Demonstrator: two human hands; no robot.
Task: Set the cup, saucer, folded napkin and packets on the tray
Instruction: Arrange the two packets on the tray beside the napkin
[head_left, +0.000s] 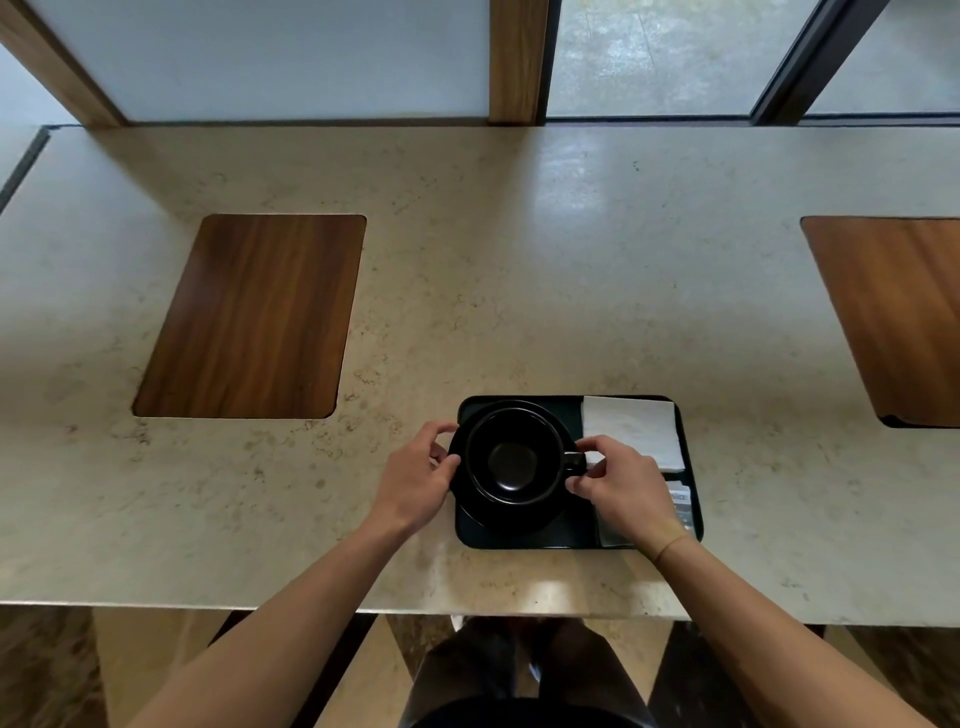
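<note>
looking down at the lower middle of the frame, i am steadying the round black ceramic cup (514, 457) where it is sitting inside the round black saucer (470, 512), both resting on the left half of the dark green rectangular tray (524, 540). my right hand (623, 483) is pinching narrowly at the cup's small black handle (574, 461), thumb and forefinger closed around it; i am judging it a light hold on the handle, since the cup looks seated, not lifted. my left hand (418, 470) is curling around the saucer's left rim, fingers partly open and touching the edge, not clamped.

the relation that matters: the handle is pointing toward the right of the frame, straight at my right hand and toward the white folded paper napkin (634, 431) lying in the tray's upper right corner. the printed paper packets (683, 506) are lying in the tray's lower right, partly hidden under my right wrist, so i cannot tell how many there are.

the saucer's left edge is overhanging the tray's left rim slightly, so i am judging the next move to be a small push rightward from the left hand, which is the nearer one to that edge. everything seems to be on the tray already; only squaring up is remaining on the pale stone counter (519, 260).
</note>
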